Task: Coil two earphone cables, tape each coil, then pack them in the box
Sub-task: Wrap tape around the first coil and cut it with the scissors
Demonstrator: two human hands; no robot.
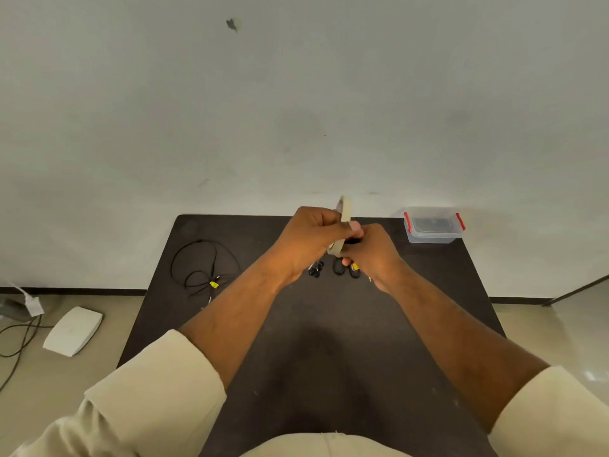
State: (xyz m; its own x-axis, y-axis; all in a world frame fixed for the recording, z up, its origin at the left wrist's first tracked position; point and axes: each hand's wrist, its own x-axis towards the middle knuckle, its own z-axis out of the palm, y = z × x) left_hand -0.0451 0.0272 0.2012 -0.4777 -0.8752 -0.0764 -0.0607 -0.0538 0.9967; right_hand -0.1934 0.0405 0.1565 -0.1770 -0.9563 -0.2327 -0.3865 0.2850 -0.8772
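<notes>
While both of your hands are raised together over the middle of the table (pixel 296 357), the taping of the first coil appears to be in progress and not finished. Your left hand (pixel 308 244) is curled around the tape roll (pixel 344 212), which stands on edge between your hands. Your right hand (pixel 370 250) grips the coiled earphone cable (pixel 339 267); its black loops and a yellow tag hang just below your fingers. I cannot tell whether any tape is yet on the coil.

Outstanding items, judged from the layout:
- The second earphone cable (pixel 204 265) lies loose and uncoiled on the left part of the table, well apart from your hands.
- The box (pixel 433 227) sits at the far right corner with red clips; nothing of the task is visibly packed in it.

Roughly, the task stands under halfway.
</notes>
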